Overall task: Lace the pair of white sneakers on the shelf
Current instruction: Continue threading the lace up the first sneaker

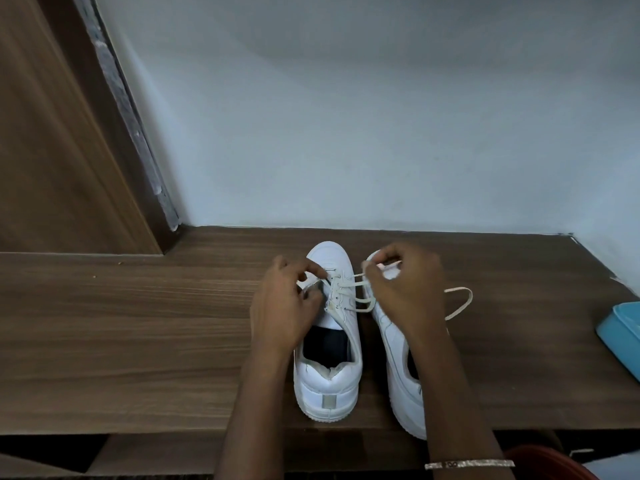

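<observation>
Two white sneakers sit side by side on the wooden shelf (145,327), toes twd the pale wall (381,133), heels near the front edge. L sneaker (329,386) is fully in view, w/ a grey tab at the heel. R sneaker (398,344) is just beside it, partly covered by the R forearm. Left hand (287,299) is at the L side of the left sneaker's eyelet rows, fingers curled round the edge of the flap, thumb & forefinger tips close together by the top eyelets; whether they also nip a lace end is too small to tell. Right hand (405,285) is over the toe of the R sneaker, fingers curled, thumb & forefinger pinching the lace (355,283), which runs across from the L sneaker's eyelets. A few lower rows on that shoe are crossed already. A loose lace end (457,289) curves on the shelf to the R of the right hand; can't tell which shoe it belongs to. Bracelet (469,464) on the R wrist. Blue container (623,330) at the shelf's R edge, well apart from the shoes. Brown wood panel (52,150) at L.
</observation>
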`<state>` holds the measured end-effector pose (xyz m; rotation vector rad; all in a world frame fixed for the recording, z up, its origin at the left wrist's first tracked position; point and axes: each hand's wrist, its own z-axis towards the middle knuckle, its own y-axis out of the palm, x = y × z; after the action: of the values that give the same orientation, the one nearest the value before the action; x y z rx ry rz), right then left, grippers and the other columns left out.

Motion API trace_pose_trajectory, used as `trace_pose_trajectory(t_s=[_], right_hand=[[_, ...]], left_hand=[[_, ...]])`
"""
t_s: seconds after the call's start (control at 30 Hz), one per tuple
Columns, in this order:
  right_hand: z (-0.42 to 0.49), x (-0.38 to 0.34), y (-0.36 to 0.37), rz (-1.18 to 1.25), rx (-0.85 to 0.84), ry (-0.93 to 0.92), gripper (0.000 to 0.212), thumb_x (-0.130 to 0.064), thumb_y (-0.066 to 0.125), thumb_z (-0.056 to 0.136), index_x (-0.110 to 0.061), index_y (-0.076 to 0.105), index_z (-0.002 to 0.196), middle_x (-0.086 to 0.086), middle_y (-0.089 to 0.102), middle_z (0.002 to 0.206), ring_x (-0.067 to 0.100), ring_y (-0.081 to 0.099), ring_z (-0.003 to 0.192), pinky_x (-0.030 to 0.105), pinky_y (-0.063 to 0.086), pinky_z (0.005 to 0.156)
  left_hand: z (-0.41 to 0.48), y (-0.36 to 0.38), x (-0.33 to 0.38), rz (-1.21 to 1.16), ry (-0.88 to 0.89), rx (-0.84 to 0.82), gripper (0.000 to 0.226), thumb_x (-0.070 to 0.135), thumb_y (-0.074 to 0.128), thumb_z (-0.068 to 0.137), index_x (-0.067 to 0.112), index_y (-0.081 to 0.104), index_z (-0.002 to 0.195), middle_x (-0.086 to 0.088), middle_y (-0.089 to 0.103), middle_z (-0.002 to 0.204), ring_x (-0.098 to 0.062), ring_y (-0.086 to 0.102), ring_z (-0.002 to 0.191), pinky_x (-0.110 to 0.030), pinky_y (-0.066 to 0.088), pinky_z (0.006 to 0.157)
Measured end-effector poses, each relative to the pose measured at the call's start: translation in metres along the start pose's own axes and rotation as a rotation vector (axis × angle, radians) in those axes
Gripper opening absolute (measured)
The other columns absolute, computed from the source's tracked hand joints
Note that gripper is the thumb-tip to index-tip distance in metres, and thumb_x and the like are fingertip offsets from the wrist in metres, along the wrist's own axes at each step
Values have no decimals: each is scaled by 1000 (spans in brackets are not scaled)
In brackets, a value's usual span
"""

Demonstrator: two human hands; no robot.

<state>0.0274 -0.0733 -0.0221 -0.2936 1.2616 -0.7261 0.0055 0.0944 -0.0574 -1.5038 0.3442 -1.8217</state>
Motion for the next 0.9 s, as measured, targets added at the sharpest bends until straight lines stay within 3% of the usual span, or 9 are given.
trace_pose_trajectory(t_s=[0.13, 0.2, 0.33, 0.53, 0.7, 0.8, 0.9], right_hand=[[-13, -18, 9, -225, -444, -23, 28, -55, 77, 66, -36, 62, 80, -14, 56, 99, 18, 50, 111, 44, 47, 94], [-17, -20, 12, -266, -472, -29, 37, -50, 78, 65, -35, 56, 90, -13, 55, 103, 17, 49, 111, 46, 45, 95], [-16, -17, 10, -269, -567, 8, 59, -46, 85, 52, -32, 52, 98, -15, 57, 95, 15, 57, 97, 40, 51, 85], [-19, -16, 12, -249, -399, 65, 20, -30, 73, 71, -18, 61, 82, -4, 66, 76, 17, 63, 79, 37, 54, 75], [-12, -9, 1, -186, -379, 125, 17, -24, 74, 78, -8, 68, 77, -8, 59, 62, 8, 56, 66, 25, 43, 60], [-12, -6, 1, -182, -366, 162, 22, -23, 74, 78, -2, 67, 75, -3, 55, 58, 10, 52, 59, 24, 40, 55], [-11, -4, 2, -164, -360, 205, 22, -18, 73, 76, 3, 67, 74, 15, 67, 69, 26, 64, 71, 33, 51, 63]], left_hand=[[-2, 2, 1, 137, -2, -58, 16, 24, 73, 81, 38, 71, 88, 13, 36, 82, -8, 45, 68, -24, 28, 50], [-1, 1, 1, 175, -24, -65, 13, 28, 74, 81, 38, 71, 89, 14, 35, 83, -11, 47, 72, -25, 28, 52], [-2, 0, 4, 190, 5, -86, 21, 27, 74, 83, 41, 67, 97, 14, 40, 99, -16, 54, 87, -31, 44, 64], [-7, 9, 15, 286, 77, -39, 21, 28, 60, 93, 37, 56, 111, 6, 41, 113, -22, 55, 87, -33, 40, 60], [-7, 12, 17, 293, 57, -10, 9, 38, 62, 93, 33, 62, 101, 5, 41, 112, -21, 54, 88, -32, 41, 60], [-5, 17, 7, 129, 85, -13, 4, 31, 62, 93, 29, 61, 96, 5, 44, 108, -22, 56, 88, -37, 50, 65], [0, 15, 0, -277, -32, -32, 2, 30, 64, 83, 31, 63, 85, 9, 48, 106, -16, 57, 99, -37, 50, 84]])
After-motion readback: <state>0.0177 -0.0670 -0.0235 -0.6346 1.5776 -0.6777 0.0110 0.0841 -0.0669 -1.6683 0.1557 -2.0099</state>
